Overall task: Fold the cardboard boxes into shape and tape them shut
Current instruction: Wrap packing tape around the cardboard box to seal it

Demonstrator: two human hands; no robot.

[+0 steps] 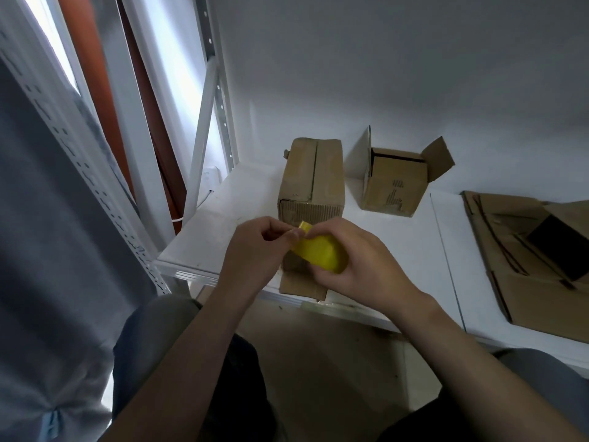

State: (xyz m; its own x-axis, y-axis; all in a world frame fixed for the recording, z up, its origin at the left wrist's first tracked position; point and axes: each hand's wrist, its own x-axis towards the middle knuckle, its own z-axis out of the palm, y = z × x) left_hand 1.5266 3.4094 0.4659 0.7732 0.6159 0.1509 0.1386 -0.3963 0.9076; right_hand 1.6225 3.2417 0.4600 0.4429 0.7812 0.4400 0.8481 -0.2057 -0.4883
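Note:
A yellow tape roll is held in my right hand, whose fingers curl round it from the right. My left hand pinches the roll's free end at its upper left tip. Both hands hover over the near part of a long closed cardboard box lying on the white shelf; one brown flap sticks out at the shelf's front edge. A smaller box with open top flaps stands behind, to the right.
Flattened cardboard lies at the right of the shelf. White perforated rack posts rise at the left, with a white wall behind. My knees and the brown floor are below the shelf edge.

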